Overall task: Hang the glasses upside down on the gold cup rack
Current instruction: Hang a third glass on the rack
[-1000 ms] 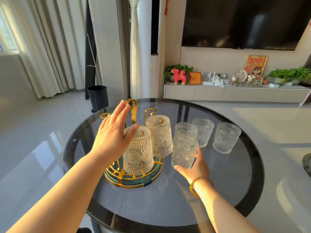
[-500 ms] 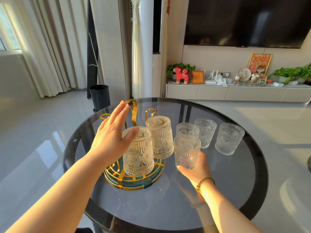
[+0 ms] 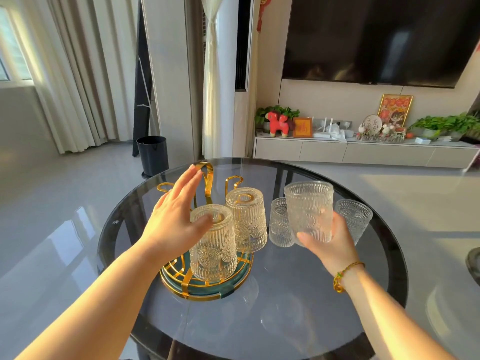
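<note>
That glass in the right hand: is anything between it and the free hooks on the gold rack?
Partly. The lifted glass is held upright in the right hand. Two upturned glasses already hang on the gold rack's near side, and the left hand rests on one. The free hooks stand behind them, so it would likely go over.

The left hand (image 3: 174, 219) is spread flat, thumb out; the right hand (image 3: 331, 242) is curled, palm up, bracelet at the wrist.

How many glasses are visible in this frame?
5 visible. Two hang upside down on the gold rack: the near glass under the left hand and the far glass. The right hand lifts one. Two stand behind it; another may be hidden.
</note>
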The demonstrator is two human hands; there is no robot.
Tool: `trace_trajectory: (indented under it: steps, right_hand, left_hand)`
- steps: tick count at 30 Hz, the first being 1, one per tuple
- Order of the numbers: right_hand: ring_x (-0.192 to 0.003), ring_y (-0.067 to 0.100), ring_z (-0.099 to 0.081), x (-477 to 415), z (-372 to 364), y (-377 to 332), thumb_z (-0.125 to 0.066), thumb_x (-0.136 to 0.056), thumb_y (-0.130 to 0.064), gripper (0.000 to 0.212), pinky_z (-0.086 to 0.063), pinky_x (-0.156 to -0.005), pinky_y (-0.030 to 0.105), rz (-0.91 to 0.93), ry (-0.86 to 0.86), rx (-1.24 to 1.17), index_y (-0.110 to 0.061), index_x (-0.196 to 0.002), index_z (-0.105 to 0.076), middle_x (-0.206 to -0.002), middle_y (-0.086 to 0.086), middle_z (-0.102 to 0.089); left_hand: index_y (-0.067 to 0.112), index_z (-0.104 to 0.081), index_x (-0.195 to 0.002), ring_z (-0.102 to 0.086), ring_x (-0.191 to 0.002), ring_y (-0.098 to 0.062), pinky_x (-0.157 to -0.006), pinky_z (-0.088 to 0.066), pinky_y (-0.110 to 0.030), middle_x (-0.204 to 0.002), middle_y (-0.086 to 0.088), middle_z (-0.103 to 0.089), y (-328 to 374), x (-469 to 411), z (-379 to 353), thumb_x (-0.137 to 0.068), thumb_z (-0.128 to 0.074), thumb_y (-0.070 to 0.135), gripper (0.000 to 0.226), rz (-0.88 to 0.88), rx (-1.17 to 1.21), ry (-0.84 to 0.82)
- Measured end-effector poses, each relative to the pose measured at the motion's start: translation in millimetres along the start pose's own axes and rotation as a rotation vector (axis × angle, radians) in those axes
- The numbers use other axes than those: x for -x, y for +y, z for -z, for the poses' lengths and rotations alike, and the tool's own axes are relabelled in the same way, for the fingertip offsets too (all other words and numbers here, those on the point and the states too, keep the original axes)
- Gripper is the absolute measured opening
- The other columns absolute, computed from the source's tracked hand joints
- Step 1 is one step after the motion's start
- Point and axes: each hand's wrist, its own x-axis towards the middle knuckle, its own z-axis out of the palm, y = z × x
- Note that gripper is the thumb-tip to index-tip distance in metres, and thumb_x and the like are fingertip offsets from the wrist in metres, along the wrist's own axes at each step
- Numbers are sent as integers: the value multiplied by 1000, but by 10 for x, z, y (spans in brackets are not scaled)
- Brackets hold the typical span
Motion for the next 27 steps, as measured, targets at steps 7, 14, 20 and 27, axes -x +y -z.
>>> trace_trajectory:
  steps: [7,14,20,27]
  right_hand:
    - [-70,-1,-56,-305,26,-746,-67,-69,1,44,-42,-63,7,101,-138,77,-3,-109,-48,-83,-1,-57]
    - [-95,16,-50,-690,-118,-1251,-73,-67,-23,40,-35,-75,18,192,-157,437,-6,-97,-53,-102,3,-52]
    - [-114,17,-41,-962,-350,-1402,-74,-64,-33,74,-28,-83,22,146,-194,591,-15,-124,-35,-134,8,-42]
    - [-118,23,-41,-1156,-713,-1470,-73,-63,-37,79,-30,-82,25,131,-290,753,-15,-126,-32,-136,7,-39]
  left_hand:
    - [29,-17,-135,-22,-134,-19,-111,-23,-47,-149,5,-21,-71,-119,55,-84,-53,23,62,3,17,28]
    - [24,-21,-135,-28,-132,-18,-107,-23,-35,-145,0,-32,-168,-288,34,-90,-35,31,47,-38,-31,62]
    - [27,-12,-136,-28,-133,-17,-107,-25,-37,-146,1,-31,-242,-302,-4,-89,-33,38,52,-49,-81,11]
    - [31,-9,-135,-27,-133,-15,-106,-26,-35,-147,5,-27,-300,-317,-15,-85,-25,49,56,-54,-93,-13]
